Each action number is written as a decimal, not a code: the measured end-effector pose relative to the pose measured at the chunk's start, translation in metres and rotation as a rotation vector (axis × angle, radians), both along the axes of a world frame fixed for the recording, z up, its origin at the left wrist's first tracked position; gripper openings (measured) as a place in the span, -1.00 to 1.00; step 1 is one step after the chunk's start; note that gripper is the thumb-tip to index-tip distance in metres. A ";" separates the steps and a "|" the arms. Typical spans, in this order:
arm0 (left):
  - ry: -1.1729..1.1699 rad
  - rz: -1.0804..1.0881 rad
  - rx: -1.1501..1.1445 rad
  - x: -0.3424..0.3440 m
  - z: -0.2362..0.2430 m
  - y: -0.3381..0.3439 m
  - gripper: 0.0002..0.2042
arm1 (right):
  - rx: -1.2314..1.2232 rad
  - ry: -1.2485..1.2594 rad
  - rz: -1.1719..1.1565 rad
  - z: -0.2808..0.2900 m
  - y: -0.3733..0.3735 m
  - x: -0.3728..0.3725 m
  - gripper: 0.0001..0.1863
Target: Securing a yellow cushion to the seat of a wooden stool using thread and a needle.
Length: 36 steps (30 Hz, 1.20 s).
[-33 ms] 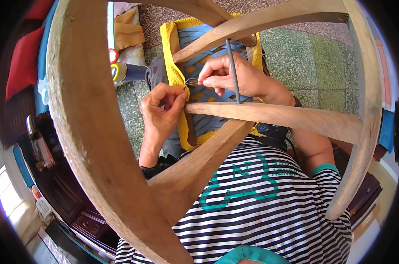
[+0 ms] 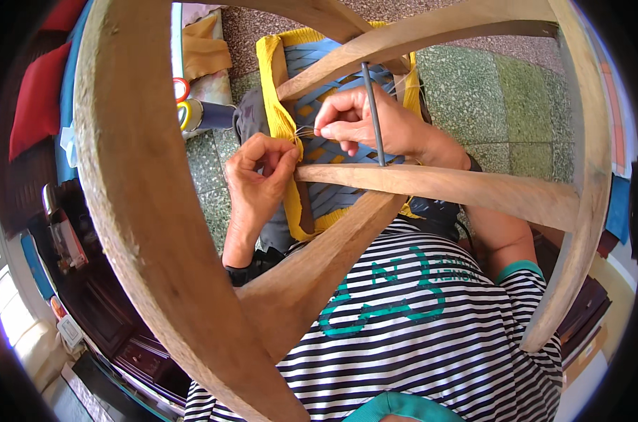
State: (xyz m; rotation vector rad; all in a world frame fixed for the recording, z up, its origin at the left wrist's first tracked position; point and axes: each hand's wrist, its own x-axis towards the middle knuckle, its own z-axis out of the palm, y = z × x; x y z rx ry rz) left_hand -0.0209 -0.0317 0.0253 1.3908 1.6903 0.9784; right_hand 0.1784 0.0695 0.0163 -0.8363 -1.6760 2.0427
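Note:
An upturned wooden chair frame [image 2: 431, 184] stands over my lap, its seat woven from blue straps [image 2: 326, 200]. Yellow ribbed fabric [image 2: 279, 116] wraps the rim of the seat. At the seat's left edge my left hand [image 2: 257, 172] is closed, pinching the fabric between thumb and fingertips. Thin pale thread [image 2: 305, 131] runs from that spot to my right hand [image 2: 375, 126]. Above the woven straps, its thumb and index finger are pinched on the thread; a needle cannot be made out. A dark metal rod [image 2: 373, 116] crosses in front of my right hand.
Curved wooden legs [image 2: 132, 176] arch close around both arms. To the left of the seat lie a dark blue cylinder with a yellow rim [image 2: 210, 116] and a tan cloth [image 2: 205, 49]. Green speckled tiles [image 2: 502, 98] cover the floor at right. Dark wooden furniture [image 2: 115, 316] stands far left.

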 end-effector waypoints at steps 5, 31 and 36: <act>-0.034 -0.074 0.194 -0.011 0.003 0.006 -0.95 | -0.001 -0.077 -0.015 -0.001 -0.004 -0.015 -0.93; 0.318 -0.217 0.324 -0.014 0.008 0.030 -0.89 | -0.117 -0.151 -0.083 -0.008 0.008 -0.034 -0.78; 0.311 -0.207 0.331 -0.011 0.007 0.029 -0.88 | -0.235 -0.159 -0.078 -0.012 0.005 -0.037 -0.81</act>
